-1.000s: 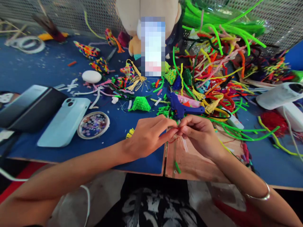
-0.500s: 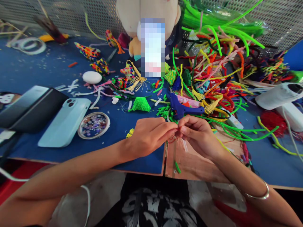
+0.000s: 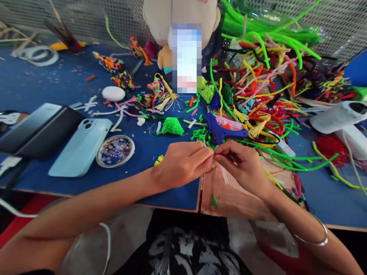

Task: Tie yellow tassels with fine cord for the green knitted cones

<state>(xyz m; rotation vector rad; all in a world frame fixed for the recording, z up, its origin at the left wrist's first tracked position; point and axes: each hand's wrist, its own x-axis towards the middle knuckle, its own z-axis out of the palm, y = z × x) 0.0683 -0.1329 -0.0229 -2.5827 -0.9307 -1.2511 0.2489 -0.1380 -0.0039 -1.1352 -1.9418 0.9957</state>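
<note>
My left hand and my right hand meet fingertip to fingertip above the table's front edge. Between the pinched fingers is a thin red thread; most of it is hidden by the fingers. Just beyond the hands lies a blue glue gun on the blue table. A green crocheted triangle sits to the left of the glue gun. Under my right hand is a brown board with a short green piece on it.
A heap of coloured pipe cleaners fills the back right. A light-blue phone, a dark phone and a round dish of sequins lie left. A plush toy stands at the back. White devices sit far right.
The view shifted slightly. My right hand's fingers have spread a little at the pinch point; both hands stay together on the thread in the same place.
</note>
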